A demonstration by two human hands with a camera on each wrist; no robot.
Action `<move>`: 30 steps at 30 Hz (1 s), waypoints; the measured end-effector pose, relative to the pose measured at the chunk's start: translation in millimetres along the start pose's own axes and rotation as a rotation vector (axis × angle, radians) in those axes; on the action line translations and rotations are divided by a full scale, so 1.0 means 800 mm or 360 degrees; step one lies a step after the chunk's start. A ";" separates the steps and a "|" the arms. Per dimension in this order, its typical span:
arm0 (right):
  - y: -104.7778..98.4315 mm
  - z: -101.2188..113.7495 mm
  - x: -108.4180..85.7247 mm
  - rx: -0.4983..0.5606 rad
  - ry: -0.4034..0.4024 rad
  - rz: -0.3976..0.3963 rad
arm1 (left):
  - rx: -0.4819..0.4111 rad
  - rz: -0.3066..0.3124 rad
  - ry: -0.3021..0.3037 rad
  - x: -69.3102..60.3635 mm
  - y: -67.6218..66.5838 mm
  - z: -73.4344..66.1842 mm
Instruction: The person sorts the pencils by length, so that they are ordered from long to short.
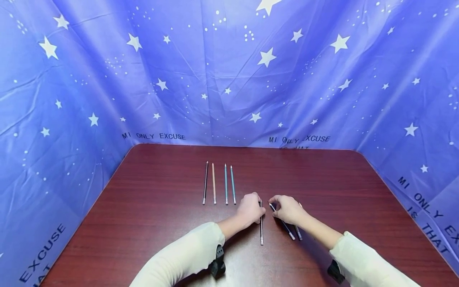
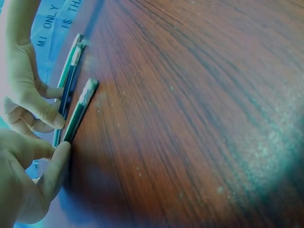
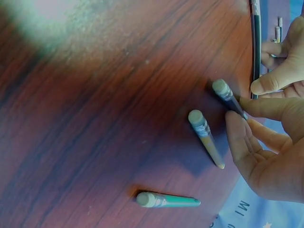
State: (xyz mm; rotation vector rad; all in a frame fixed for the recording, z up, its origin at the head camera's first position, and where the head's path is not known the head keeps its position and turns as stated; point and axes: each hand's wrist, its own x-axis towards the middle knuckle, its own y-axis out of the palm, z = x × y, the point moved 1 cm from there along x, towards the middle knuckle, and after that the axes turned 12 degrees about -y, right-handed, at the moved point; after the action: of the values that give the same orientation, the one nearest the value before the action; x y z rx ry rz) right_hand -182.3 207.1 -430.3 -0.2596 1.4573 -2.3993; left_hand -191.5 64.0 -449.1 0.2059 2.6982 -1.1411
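Note:
My left hand point(image 1: 250, 209) pinches a dark pencil point(image 1: 261, 229) by its far part; the pencil lies lengthwise with its eraser end toward me. Just to the right, my right hand point(image 1: 289, 210) holds a second dark pencil point(image 1: 286, 227) near its tip, thumb and fingers on either side, the pencil slanting. Another pencil point(image 1: 298, 232) shows only its eraser end from under the right hand. In the right wrist view, a tan pencil point(image 3: 209, 142) and a green pencil point(image 3: 175, 200) lie beside the right hand.
Farther back on the dark red table point(image 1: 161, 175), left of the hands, lie a black pencil point(image 1: 205, 183), a natural-wood pencil point(image 1: 214, 183) and two teal pencils point(image 1: 226, 183) in a row, erasers toward me. A blue star-printed cloth point(image 1: 229, 71) hangs around the table.

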 end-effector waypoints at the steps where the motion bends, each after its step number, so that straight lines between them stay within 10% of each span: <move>1: 0.000 0.000 0.000 0.0004 -0.0003 -0.0001 | -0.0018 0.0004 -0.0008 0.000 0.000 -0.001; 14: 0.000 0.001 -0.002 0.0025 0.0017 -0.0036 | -0.0243 0.0053 -0.0026 0.000 -0.001 0.002; 30: -0.006 -0.004 0.002 0.0566 0.0121 -0.0091 | -0.0561 0.0217 0.0003 0.003 -0.002 0.014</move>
State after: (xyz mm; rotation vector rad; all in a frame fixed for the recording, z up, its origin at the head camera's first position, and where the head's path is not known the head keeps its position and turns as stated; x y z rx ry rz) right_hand -185.6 211.2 -427.1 -0.1270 1.0357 -2.6838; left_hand -192.8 55.1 -456.2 0.3270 2.7791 -0.6149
